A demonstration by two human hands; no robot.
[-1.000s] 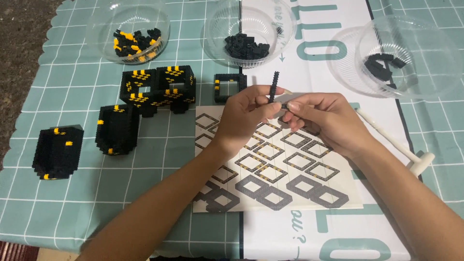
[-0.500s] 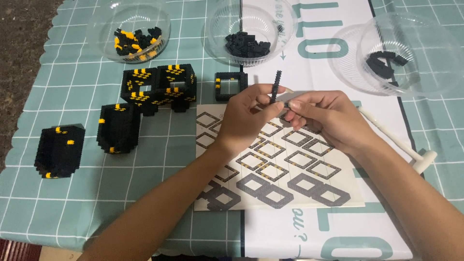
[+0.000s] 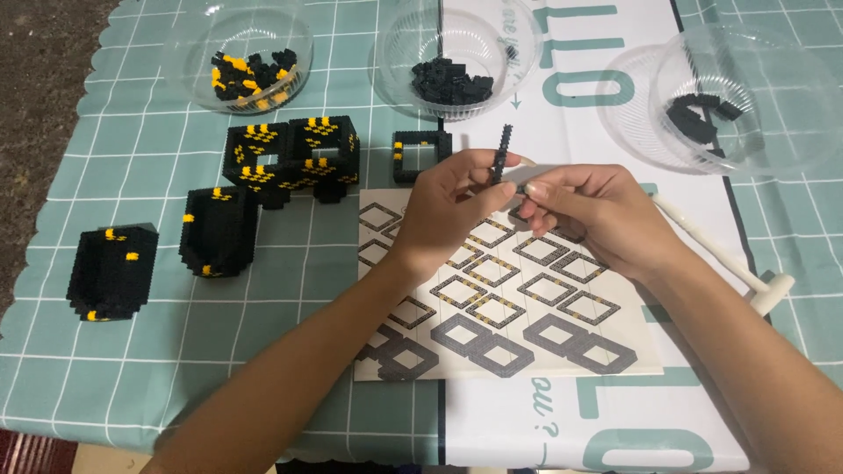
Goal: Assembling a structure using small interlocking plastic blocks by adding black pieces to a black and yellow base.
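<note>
Even, soft overhead light fills my view; faint shadows fall under my hands, the clear bowls at the tablecloth's far edge glint, focus stays sharp

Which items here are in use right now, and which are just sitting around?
In use: left hand and right hand pinching a thin black brick strip; instruction sheet under them.

Lying about: three clear bowls of bricks, white mallet, small black frame, finished black-and-yellow blocks.
</note>
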